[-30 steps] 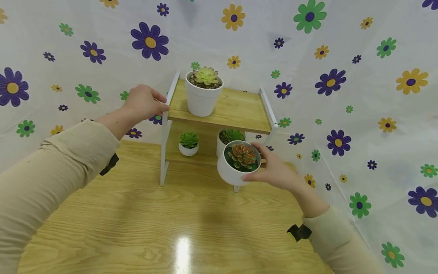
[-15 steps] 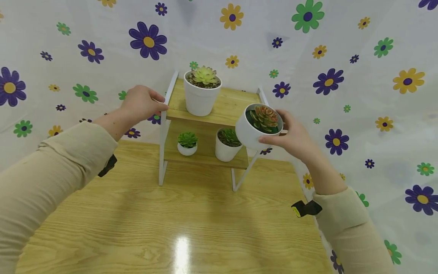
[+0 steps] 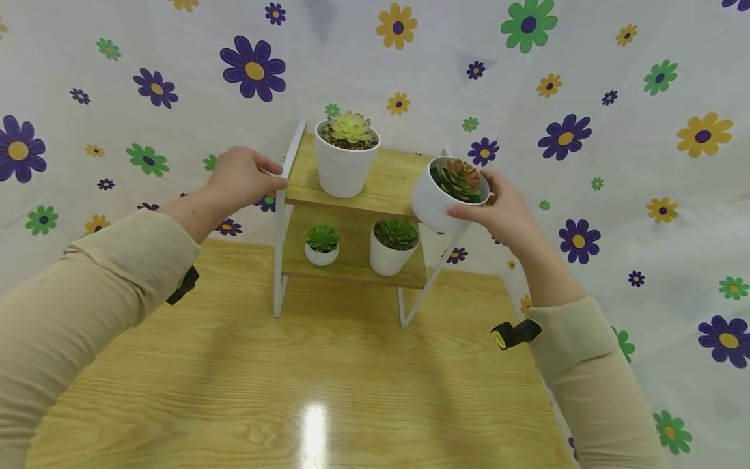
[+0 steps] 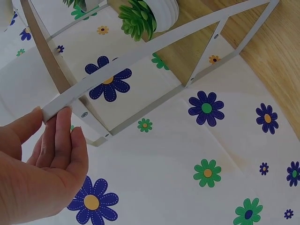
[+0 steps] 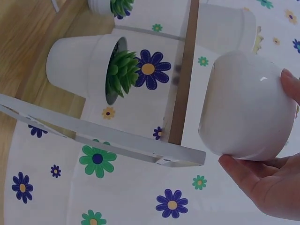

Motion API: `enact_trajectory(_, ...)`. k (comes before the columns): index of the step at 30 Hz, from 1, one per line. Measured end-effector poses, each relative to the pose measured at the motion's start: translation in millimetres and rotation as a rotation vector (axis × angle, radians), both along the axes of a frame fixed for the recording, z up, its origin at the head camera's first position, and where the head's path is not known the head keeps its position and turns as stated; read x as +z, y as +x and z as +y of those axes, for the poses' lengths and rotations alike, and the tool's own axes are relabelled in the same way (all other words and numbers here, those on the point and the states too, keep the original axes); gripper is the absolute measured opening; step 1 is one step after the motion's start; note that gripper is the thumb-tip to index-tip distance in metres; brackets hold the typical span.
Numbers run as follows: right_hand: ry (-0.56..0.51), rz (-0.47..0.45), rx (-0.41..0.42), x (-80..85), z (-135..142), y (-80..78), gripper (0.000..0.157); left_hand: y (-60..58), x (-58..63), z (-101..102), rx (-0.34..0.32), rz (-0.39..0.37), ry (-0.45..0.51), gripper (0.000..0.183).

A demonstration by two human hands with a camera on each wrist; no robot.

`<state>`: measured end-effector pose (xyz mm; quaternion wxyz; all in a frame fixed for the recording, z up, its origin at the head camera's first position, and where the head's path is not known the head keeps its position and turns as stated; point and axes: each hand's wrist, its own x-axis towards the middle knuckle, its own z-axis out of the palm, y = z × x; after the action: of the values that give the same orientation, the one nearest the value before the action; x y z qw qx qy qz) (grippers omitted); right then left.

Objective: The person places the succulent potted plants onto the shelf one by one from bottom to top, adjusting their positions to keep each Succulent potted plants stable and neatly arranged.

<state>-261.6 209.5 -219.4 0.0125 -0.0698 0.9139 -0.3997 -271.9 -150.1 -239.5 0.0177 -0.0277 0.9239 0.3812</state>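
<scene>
My right hand point(image 3: 500, 212) holds a round white pot point(image 3: 439, 208) with a reddish succulent point(image 3: 459, 179), tilted over the right end of the upper board. In the right wrist view the pot's smooth side point(image 5: 248, 108) faces the camera, the thumb and fingers around it. At the other end, my left hand point(image 3: 243, 176) pinches the front top corner of the white metal frame point(image 3: 280, 254) of a two-tier wooden shelf point(image 3: 404, 172). The left wrist view shows the fingertips point(image 4: 63, 115) at that frame corner.
A tall white pot point(image 3: 346, 172) with a pale green succulent stands on the upper board's left part. Below are a small potted plant point(image 3: 322, 251) and a larger potted succulent point(image 3: 389, 254). Flower-print cloth point(image 3: 375, 65) hangs behind the wooden table point(image 3: 246, 384).
My right hand has carried the reddish succulent's pot up and right, from in front of the lower tier to the upper board's right end. The left hand stays on the frame corner.
</scene>
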Motion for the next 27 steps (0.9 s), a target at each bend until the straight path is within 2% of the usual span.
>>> enact_trajectory(7, -0.009, -0.024, -0.011, 1.4, -2, -9.2, 0.09, -0.5, -0.7, -1, 0.003, -0.023, 0.028, 0.046)
enact_trajectory(27, -0.015, -0.047, -0.033, -4.4, -12, -26.8, 0.094, 1.3, -0.4, -2, -0.005, -0.007, 0.027, 0.046)
